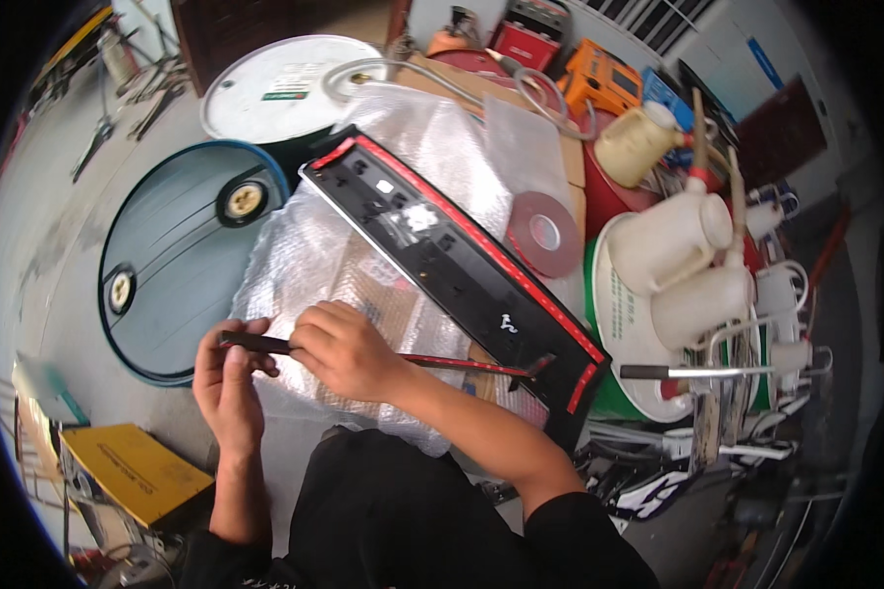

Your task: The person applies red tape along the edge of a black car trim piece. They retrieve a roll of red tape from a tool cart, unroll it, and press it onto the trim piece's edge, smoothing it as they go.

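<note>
A long thin black strip with red tape (pixel 383 355) lies horizontally across the lower centre. The left hand (pixel 228 378) pinches its left end closed; the right hand (pixel 349 351), just beside, closes its fingers over it, the rest running rightward.

We see the panel (pixel 452 265) lying on bubble wrap (pixel 304 255), running from far left to near right. Near of it, both hands meet on a thin strip (pixel 442 363): the left hand (pixel 228 378) at its left end, the right hand (pixel 349 348) just right of that, and the strip runs on right to the panel's near end. Left of the wrap lies a drum (pixel 172 265), with another drum (pixel 280 83) beyond it. A tape roll (pixel 545 234) sits right of the panel, and jugs (pixel 683 260) farther right.
</note>
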{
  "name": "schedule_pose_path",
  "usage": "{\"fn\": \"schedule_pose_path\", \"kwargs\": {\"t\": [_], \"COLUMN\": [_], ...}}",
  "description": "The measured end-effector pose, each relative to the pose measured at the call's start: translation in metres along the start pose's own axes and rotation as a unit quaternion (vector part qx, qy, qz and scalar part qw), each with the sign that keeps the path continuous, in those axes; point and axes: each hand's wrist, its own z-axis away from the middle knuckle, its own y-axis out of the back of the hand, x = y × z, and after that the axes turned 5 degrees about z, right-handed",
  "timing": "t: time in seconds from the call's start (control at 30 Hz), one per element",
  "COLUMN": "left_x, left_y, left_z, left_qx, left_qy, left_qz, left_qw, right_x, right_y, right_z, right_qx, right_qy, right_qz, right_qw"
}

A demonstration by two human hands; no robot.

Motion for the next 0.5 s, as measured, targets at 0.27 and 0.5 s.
{"fn": "schedule_pose_path", "kwargs": {"t": [0.27, 0.5], "left_x": [-0.041, -0.093], "left_y": [0.047, 0.087], "left_z": [-0.049, -0.066], "left_qx": [0.076, 0.133], "left_qy": [0.063, 0.147], "left_qz": [-0.072, -0.046], "left_qw": [0.992, 0.979], "right_x": [0.039, 0.036], "right_y": [0.070, 0.179], "right_z": [0.102, 0.196], "right_qx": [-0.018, -0.022], "right_qy": [-0.240, -0.406], "right_qz": [0.134, 0.264], "right_qw": [0.961, 0.875]}}
